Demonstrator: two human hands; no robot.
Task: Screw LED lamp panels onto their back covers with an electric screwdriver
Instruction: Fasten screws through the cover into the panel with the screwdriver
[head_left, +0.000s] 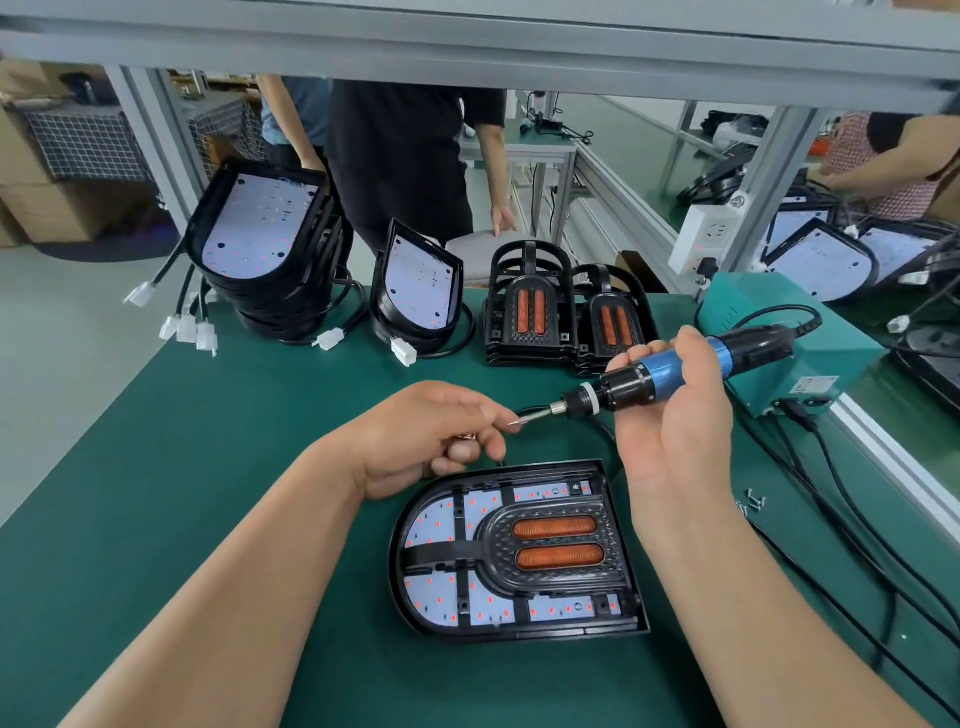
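Note:
A black lamp assembly (511, 551) lies flat on the green mat, its white LED panel showing under a black frame with two orange strips. My right hand (675, 410) grips a blue and black electric screwdriver (670, 371), held above the lamp with its bit pointing left. My left hand (436, 431) hovers just beyond the lamp's far edge and pinches a small screw (514, 423) against the bit's tip. More screws seem cupped in its curled fingers.
Stacks of back covers with white panels (260, 244) (418, 286) and black frames (530, 306) stand at the mat's far side. A teal power box (789, 348) with cables sits right. Loose screws (753, 503) lie near the right rail. People stand beyond the bench.

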